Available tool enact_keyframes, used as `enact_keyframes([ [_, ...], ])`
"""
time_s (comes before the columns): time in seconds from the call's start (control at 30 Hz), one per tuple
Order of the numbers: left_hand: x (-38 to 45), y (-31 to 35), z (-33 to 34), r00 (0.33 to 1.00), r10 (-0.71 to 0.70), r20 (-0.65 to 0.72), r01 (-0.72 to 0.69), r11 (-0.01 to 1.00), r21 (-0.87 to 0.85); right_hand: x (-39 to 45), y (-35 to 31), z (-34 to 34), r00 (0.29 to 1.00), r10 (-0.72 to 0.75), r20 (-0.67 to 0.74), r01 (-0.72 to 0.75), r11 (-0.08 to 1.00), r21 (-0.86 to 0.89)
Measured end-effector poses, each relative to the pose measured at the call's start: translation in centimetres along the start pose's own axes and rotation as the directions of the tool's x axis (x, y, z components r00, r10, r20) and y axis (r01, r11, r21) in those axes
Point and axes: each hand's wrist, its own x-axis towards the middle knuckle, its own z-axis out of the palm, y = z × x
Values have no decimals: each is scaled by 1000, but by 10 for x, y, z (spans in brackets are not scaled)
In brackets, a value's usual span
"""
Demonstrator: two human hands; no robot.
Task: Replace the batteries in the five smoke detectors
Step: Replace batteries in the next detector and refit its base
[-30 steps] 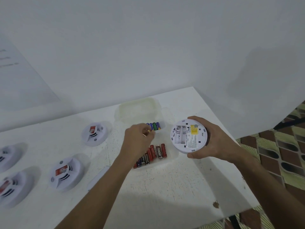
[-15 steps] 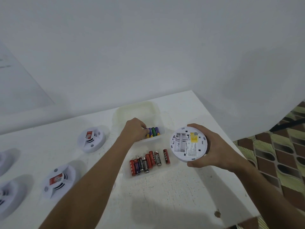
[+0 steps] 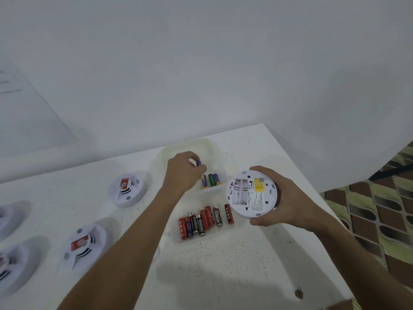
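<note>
The open smoke detector, its battery bay empty, is gripped in the right hand above the bench. The left hand pinches a purple battery over a clear tray holding 3 more; red and black batteries lie nearer.

wall: plain white | table: white, scuffed | floor: patterned brown-green

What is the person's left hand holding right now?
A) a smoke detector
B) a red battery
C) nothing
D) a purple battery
D: the left hand pinches a purple battery over the far tray, while the right hand holds the opened smoke detector.
</note>
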Motion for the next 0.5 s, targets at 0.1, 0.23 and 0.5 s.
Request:
enact_keyframes([
  [0.1,-19,27,-19,996,70,-49,-76,989,-129,4,-4,3,1000,-18,-2,18,1000,15],
  [0.23,-60,53,-28,959,223,174,-207,973,-107,8,-9,9,998,-54,-19,54,998,30],
  [0.5,-90,56,-20,940,248,236,-265,963,44,7,-14,15,995,-87,-42,89,995,35],
])
